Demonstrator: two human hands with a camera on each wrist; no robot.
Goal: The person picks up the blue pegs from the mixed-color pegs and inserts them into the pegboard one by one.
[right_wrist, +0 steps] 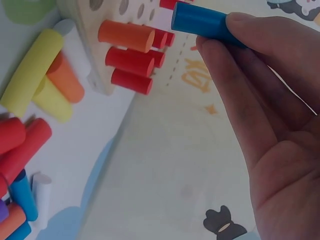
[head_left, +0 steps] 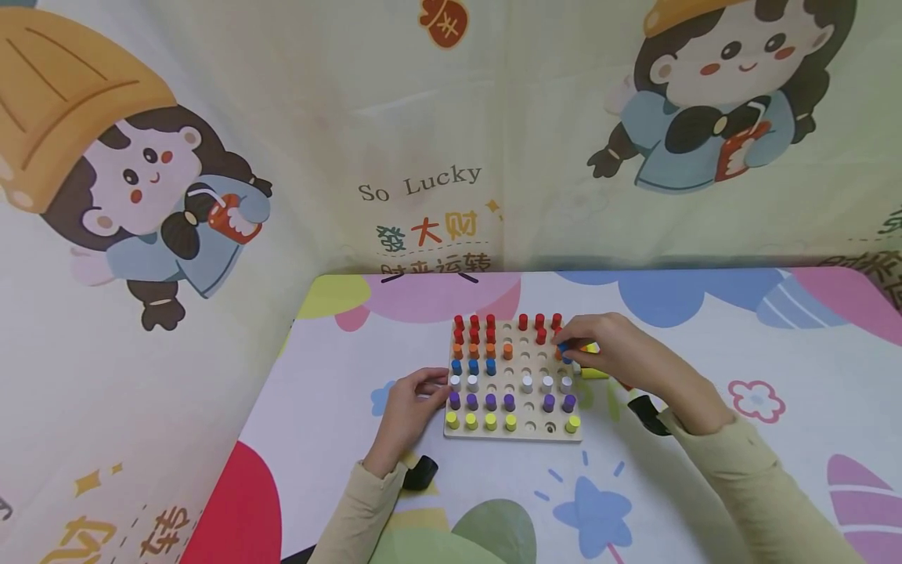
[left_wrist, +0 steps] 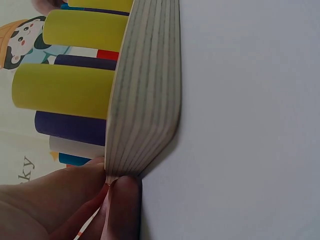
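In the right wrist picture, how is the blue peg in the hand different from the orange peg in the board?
The blue peg is pinched by the right hand; the orange peg is not held. The blue peg is clear of the board; the orange peg sits in it. Both are cylinders.

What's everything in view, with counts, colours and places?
Printed tabletop: one, white, foreground.
Wooden pegboard: one, beige, on tabletop.
Standing cylindrical pegs: many, red, orange, blue, white, purple, yellow, in pegboard.
Loose cylindrical pegs: several, same colours, beside pegboard.
Held cylindrical peg: one, blue, at pegboard's right.
Printed backdrop: one, cream, behind tabletop.
Small objects: two, black, at wrists.
Sleeves: two, beige, forearms.
Left hand: one, gripping pegboard's left edge.
Right hand: one, pinching held peg.
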